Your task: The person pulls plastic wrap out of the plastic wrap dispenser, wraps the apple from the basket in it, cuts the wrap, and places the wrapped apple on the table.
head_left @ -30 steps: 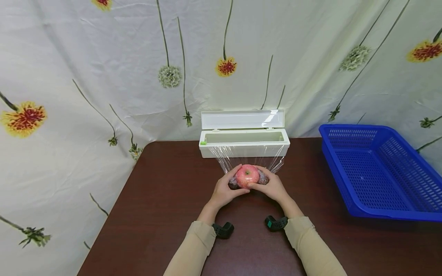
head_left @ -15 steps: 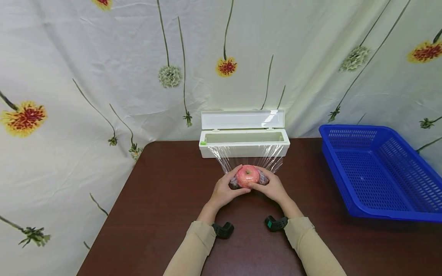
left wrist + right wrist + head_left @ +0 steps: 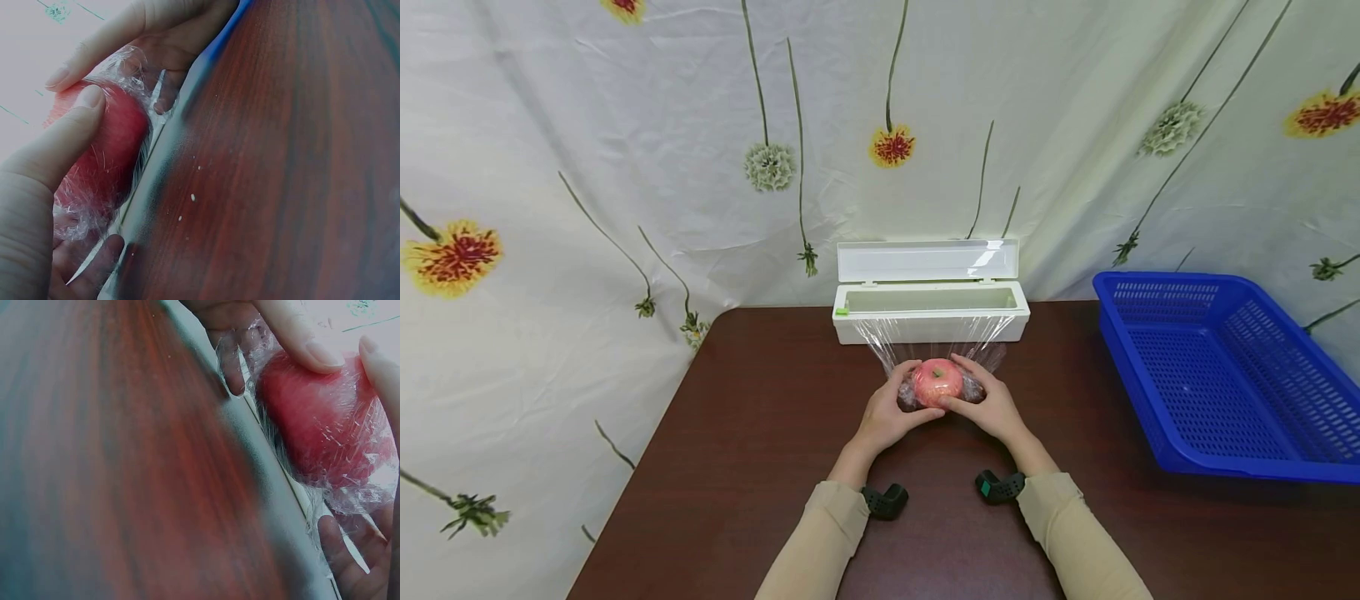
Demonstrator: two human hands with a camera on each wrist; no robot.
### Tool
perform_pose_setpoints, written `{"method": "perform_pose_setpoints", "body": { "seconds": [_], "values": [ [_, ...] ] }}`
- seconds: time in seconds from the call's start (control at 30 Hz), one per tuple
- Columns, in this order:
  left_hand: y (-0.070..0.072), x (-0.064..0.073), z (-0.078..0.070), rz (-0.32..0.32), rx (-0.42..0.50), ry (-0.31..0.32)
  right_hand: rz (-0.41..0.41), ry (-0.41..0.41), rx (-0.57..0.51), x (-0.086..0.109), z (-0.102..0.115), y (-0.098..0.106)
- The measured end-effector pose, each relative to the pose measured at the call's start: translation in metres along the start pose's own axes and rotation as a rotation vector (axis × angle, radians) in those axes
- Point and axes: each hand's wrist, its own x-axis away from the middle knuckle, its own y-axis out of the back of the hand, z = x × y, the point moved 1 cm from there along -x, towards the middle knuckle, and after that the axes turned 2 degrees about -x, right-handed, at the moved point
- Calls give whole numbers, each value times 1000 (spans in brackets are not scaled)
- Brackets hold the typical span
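Observation:
A red apple (image 3: 937,382) in clear plastic wrap sits between both hands, its stem facing up. My left hand (image 3: 883,414) holds its left side, thumb at the near face and fingers around the bunched film. On the other side my right hand (image 3: 994,408) grips it likewise, its thumb close to the left thumb. In the left wrist view the wrapped apple (image 3: 112,137) shows crinkled film at both ends. A sheet of cling film (image 3: 891,340) stretches from the apple back to a white cling film dispenser box (image 3: 931,327), whose lid (image 3: 925,261) stands raised.
A blue plastic basket (image 3: 1172,446) stands at the right of the dark brown table (image 3: 760,433). Behind the table hangs a white flower-print cloth (image 3: 700,108). Each wrist wears a black device (image 3: 886,502).
The fingers of both hands have shifted slightly at the apple's far side, and the loose film at right has drawn in toward it. The box and basket have not moved.

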Motion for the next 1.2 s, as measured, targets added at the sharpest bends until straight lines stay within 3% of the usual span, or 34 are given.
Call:
{"method": "perform_pose_setpoints", "body": {
  "seconds": [0.23,0.47,0.67,1.2],
  "values": [
    [0,0,1,-9,2,3,-26,18,-28,1,3,1],
    [-1,0,2,-20,5,16,-17,44,-14,10,40,7],
    [0,0,3,-22,7,40,4,41,-20,10,42,7],
    [2,0,1,-62,-10,28,51,36,-29,9,42,6]
  ]
}}
